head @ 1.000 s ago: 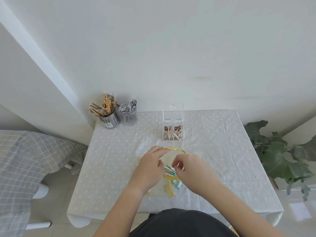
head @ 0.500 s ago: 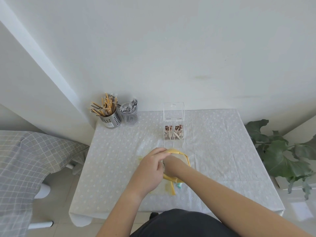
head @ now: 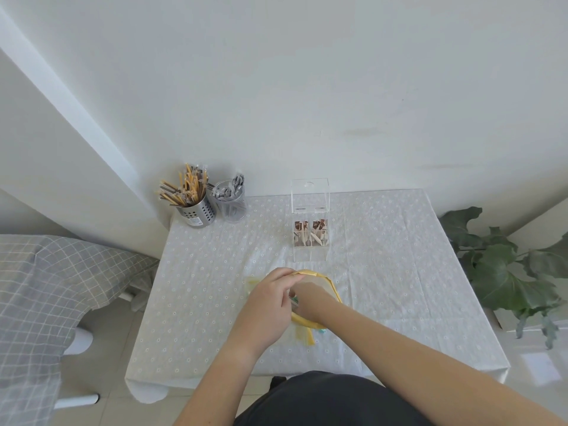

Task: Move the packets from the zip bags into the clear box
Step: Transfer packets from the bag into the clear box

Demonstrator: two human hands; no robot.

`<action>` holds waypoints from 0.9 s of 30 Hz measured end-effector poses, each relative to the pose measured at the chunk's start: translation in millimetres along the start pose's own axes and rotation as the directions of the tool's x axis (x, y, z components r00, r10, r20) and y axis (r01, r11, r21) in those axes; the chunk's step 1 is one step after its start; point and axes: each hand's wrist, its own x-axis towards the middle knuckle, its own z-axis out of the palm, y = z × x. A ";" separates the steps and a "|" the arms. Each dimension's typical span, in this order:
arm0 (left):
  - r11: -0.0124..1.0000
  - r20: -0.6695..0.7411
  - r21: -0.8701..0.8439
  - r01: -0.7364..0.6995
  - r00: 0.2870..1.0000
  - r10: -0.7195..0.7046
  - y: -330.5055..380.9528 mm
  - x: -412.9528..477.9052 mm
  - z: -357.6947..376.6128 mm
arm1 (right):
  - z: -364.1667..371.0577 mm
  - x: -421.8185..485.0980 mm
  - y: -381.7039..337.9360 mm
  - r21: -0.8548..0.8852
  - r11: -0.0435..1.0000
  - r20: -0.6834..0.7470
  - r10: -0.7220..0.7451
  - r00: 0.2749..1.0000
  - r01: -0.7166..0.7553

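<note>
Zip bag: a clear bag with a yellow rim [head: 318, 274] held open as a rounded mouth near the middle of the table; the left hand [head: 270, 305] pinches the rim's far-left edge between thumb and fingers; the right hand [head: 310, 302] is pushed down through the mouth, wrist at the rim.
Right hand grip: fingers are inside the bag, behind the left hand; whether they close on anything cannot be told.
Packets in bag: a sliver of green and white packets [head: 295, 300] shows between the two hands; a teal tip [head: 321, 331] pokes out below the near rim; count unreadable.
Second bag: a pale, flat, yellow-edged bag [head: 252, 283] lies just left of the left hand, mostly covered by it.
Clear box: a hard, transparent, rectangular clear box [head: 310, 238] stands beyond the bag, apart from both hands; its lid [head: 309, 195] is raised upright at the back; brown and cream packets [head: 311, 235] stand in its two rear compartments; the front part looks bare.
Table: covered in a pale cloth [head: 399, 272] with small ring dots, slightly creased.
Far left corner: a perforated metal holder [head: 196, 210] of tan wrapped sticks; touching it, a clear cup [head: 231, 204] of grey sachets.
Edges: a leafy plant [head: 504, 272] at right, partly cropped; a checked grey cloth [head: 46, 296] at left, cut off.
</note>
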 end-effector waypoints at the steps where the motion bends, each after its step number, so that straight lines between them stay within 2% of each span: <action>1: 1.000 0.004 0.007 0.006 1.000 -0.006 0.6 0.1 -0.2 | -4.1 -3.2 -0.4 -0.009 1.000 0.003 -0.021 1.000 0.022; 6: 0.999 0.001 0.017 0.052 0.999 -0.052 4.8 1.6 1.0 | -22.8 -17.7 -10.1 -0.047 0.998 0.000 -0.032 1.000 0.032; 11: 0.995 -0.053 0.019 0.098 0.994 -0.097 0.7 5.5 1.6 | -49.5 -45.0 -20.4 -0.072 0.988 -0.075 -0.143 0.987 0.137; 13: 0.993 -0.071 0.023 0.116 0.991 -0.114 -4.9 7.5 0.8 | -61.2 -57.7 -24.9 -0.013 0.993 -0.101 -0.122 0.987 0.121; 16: 0.986 -0.103 0.030 0.164 0.982 -0.160 -12.8 8.2 -2.7 | -73.2 -74.4 -21.0 0.219 0.958 -0.190 -0.143 0.971 0.184; 19: 0.977 -0.123 -0.001 0.211 0.970 -0.210 -16.9 6.3 -7.8 | -85.6 -90.0 -2.0 0.495 0.837 -0.327 -0.067 0.943 0.231; 22: 0.968 -0.143 -0.035 0.247 0.958 -0.249 -21.8 4.6 -13.1 | -106.9 -100.1 15.1 0.751 0.596 -0.393 0.055 0.918 0.285; 25: 0.963 -0.157 -0.044 0.264 0.950 -0.268 -28.7 1.6 -17.3 | -129.7 -97.3 35.9 0.857 0.399 -0.424 0.183 0.887 0.327; 27: 0.963 -0.165 -0.050 0.264 0.949 -0.269 -32.6 0.0 -19.6 | -139.8 -83.7 48.7 0.869 0.360 -0.442 0.252 0.861 0.341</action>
